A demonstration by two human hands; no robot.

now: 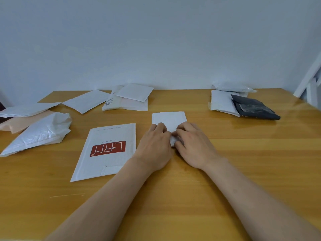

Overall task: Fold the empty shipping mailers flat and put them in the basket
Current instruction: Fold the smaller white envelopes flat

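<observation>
Meeting at the centre of the frame, the left grip (pixel 152 145) and right grip (pixel 194 145) both curl their fingers round the near end of a small white mailer (pixel 169 119) lying on the wooden surface (pixel 243 153). Just left lies a flat mailer with a red logo (pixel 106 150). Farther back, more white mailers (pixel 132 99) sit upper centre, and a black mailer (pixel 253 108) upper right.

Mid-frame, the small white padded mailer (pixel 169 119) lies on the yellow wooden table (pixel 243 171). The big white red-label mailer (pixel 107 150) lies left of it, the black plastic bag (pixel 253 108) upper right.
</observation>
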